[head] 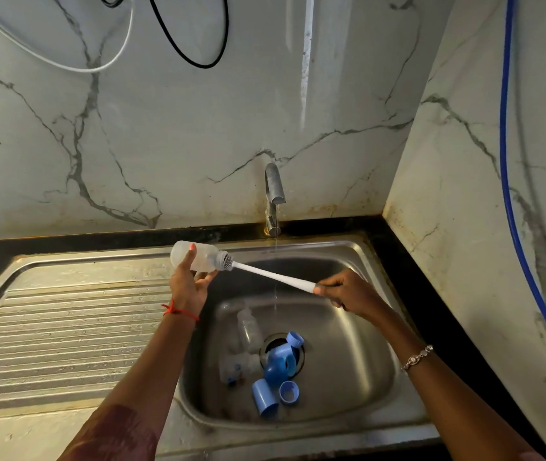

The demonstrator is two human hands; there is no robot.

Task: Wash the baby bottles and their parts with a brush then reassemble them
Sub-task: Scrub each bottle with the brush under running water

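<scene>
My left hand (188, 283) grips a clear baby bottle (202, 256), held on its side above the sink's left rim with its mouth to the right. My right hand (344, 292) holds the white handle of a bottle brush (271, 275). The brush's grey bristle head sits at the bottle's mouth. Down in the steel sink (348, 367) lie two more clear bottles (249, 331) (235, 367). Several blue caps and rings (276, 365) lie around the drain.
A steel tap (274, 194) at the back runs a thin stream of water into the basin. A ribbed steel drainboard (65, 331) stretches to the left. Marble walls close in behind and on the right, where a blue hose (511, 207) hangs.
</scene>
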